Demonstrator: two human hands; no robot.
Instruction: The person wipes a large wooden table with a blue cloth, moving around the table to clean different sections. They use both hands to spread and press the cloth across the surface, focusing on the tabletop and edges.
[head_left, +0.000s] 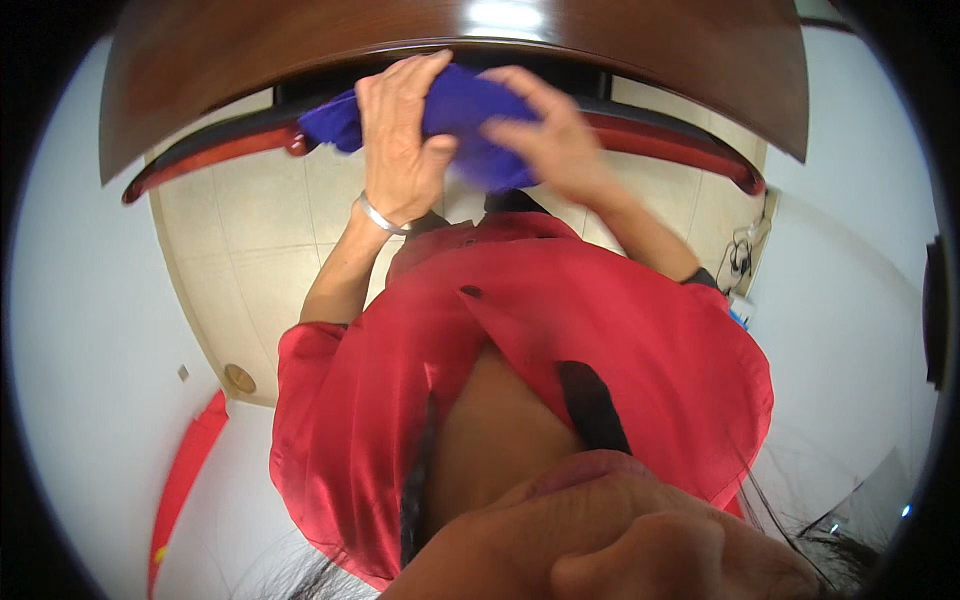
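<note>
A purple cloth hangs between my two hands, in front of the edge of a dark wooden desk. My left hand, with a silver bangle at the wrist, lies against the left part of the cloth; its fingertips reach up near the desk edge, and whether they grip is hidden. On the right, my right hand is blurred, its thumb and fingers spread over the cloth's right side. It cannot be told whether it pinches the fabric. Folds of the cloth stick out left of my left hand.
The glossy desk top spans the upper view. Below it runs a curved red-brown wooden rail with a black top. Cables lie by the right wall. A round brass-coloured disc is on the tiled floor near the left wall.
</note>
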